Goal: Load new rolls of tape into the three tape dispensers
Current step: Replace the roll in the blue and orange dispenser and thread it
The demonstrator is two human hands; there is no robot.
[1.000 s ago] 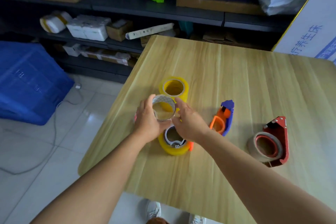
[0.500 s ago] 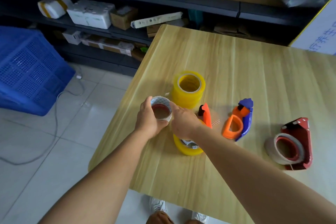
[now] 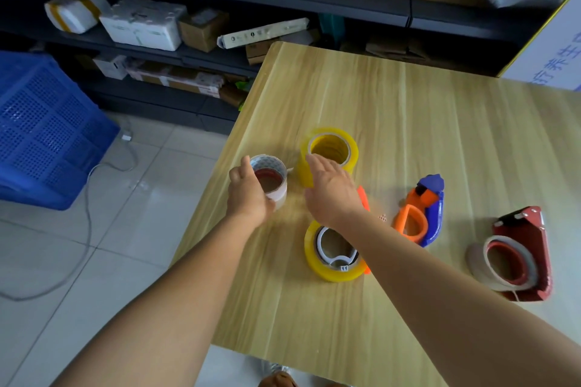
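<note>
Wooden table [image 3: 408, 122], inventory at this moment:

- Left hand [image 3: 248, 195]: fingers wrapped round a clear tape roll [image 3: 269, 179] standing on end near the table's left edge, likely to steady it or set it aside
- Right hand [image 3: 330, 195]: fingers straight, holding nothing, stretched toward the stacked yellow tape rolls [image 3: 328, 152], fingertips at the stack's near wall; probably fetching a new roll
- Orange dispenser [image 3: 338, 256]: yellow roll fitted, lying under the right forearm; judged loaded
- Red dispenser [image 3: 518, 254]: roll seated, far right; judged loaded
- Blue-and-orange dispenser [image 3: 423, 214]: hub appears bare, between the other two; judged the one remaining
</note>
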